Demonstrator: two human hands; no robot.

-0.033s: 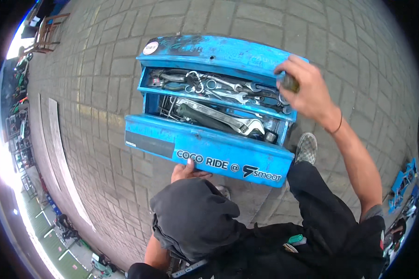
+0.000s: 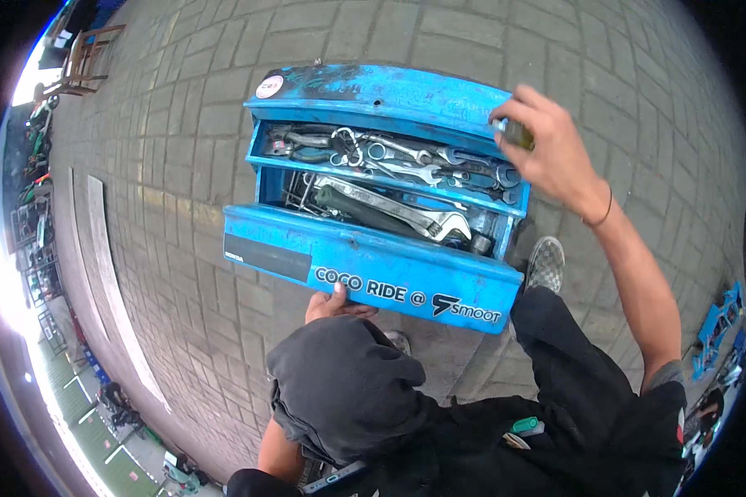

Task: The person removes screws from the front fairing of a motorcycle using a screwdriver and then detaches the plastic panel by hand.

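Note:
A blue cantilever toolbox [image 2: 439, 286] stands open on the paving. Wrenches [image 2: 402, 172] and pliers [image 2: 307, 139] fill its upper tray. In the bottom lie a large adjustable wrench [image 2: 389, 207] and a dark green tool handle [image 2: 348, 203]. My left hand [image 2: 330, 306] grips the lower front edge, thumb up against the panel. Dark cloth hides much of that arm. Above the box's far right corner, my right hand [image 2: 551, 149] is closed around a short olive-yellow handle [image 2: 518, 134], possibly a screwdriver's; any shaft cannot be made out.
My checkered shoe [image 2: 545, 265] rests right of the toolbox. A wooden chair [image 2: 83, 60] stands far left, with long light strips [image 2: 112, 257] on the ground below it. At the right edge is another blue tool holder [image 2: 713, 331].
My right hand has shifted slightly away from me, and the olive-yellow handle in it has tipped. My left hand and the toolbox stay put.

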